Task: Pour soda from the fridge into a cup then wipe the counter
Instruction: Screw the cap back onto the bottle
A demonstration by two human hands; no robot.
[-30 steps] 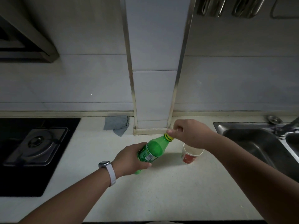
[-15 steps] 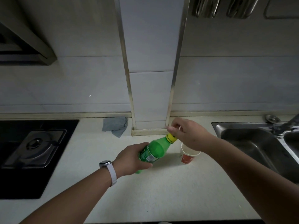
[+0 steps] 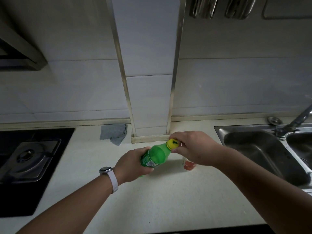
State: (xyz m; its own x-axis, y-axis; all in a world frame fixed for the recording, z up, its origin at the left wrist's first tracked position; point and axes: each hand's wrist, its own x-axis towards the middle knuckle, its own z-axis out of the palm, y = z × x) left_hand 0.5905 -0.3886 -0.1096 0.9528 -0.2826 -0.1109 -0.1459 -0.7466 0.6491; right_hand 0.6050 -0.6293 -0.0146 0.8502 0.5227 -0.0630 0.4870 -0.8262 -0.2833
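Note:
A green soda bottle (image 3: 156,155) is tilted over the white counter (image 3: 160,196), its yellow cap (image 3: 172,143) pointing up and to the right. My left hand (image 3: 133,163), a watch on its wrist, wraps the bottle's lower body. My right hand (image 3: 194,148) pinches the cap between thumb and fingers. A red and white paper cup (image 3: 189,165) stands on the counter right of the bottle, mostly hidden under my right hand. A grey-blue cloth (image 3: 114,133) lies crumpled by the back wall, left of the tiled pillar.
A black gas hob (image 3: 28,159) fills the counter's left side. A steel sink (image 3: 263,149) with a tap (image 3: 297,118) lies to the right. A tiled pillar (image 3: 148,98) juts out behind the bottle. Utensils hang at the top right.
The view has shifted a little. My right hand has turned on the cap, whose top now shows, and it covers more of the cup. The left hand's hold on the bottle is unchanged.

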